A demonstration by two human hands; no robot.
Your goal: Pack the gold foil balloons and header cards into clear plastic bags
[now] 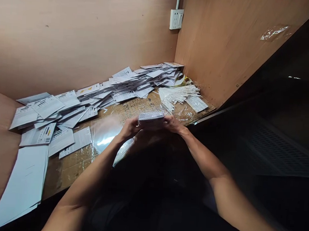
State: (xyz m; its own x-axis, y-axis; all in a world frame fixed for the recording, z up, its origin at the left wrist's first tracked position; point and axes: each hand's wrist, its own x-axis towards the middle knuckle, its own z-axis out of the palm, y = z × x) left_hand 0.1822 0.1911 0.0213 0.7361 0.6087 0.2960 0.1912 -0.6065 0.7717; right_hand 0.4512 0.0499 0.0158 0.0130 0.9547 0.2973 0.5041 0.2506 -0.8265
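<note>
A thick stack of white cards or packets point(151, 119) is held level between my two hands above the front edge of the table. My left hand point(130, 128) is closed on its left end. At the opposite end, my right hand point(172, 124) grips the stack, slightly blurred. Clear plastic sheets point(106, 133), shiny with glare, lie beside my left hand and partly under my forearm. Just beyond my right hand is a loose heap of thin white strips point(178, 95). Fingertips of both hands are partly hidden by the stack.
A long, messy pile of printed white cards point(127, 86) runs along the back wall. Large white sheets point(26, 177) overhang the front left edge. Near the right corner lie a single flat packet point(197, 103) and a yellowish roll point(187, 80). A socket point(176, 19) is mounted above.
</note>
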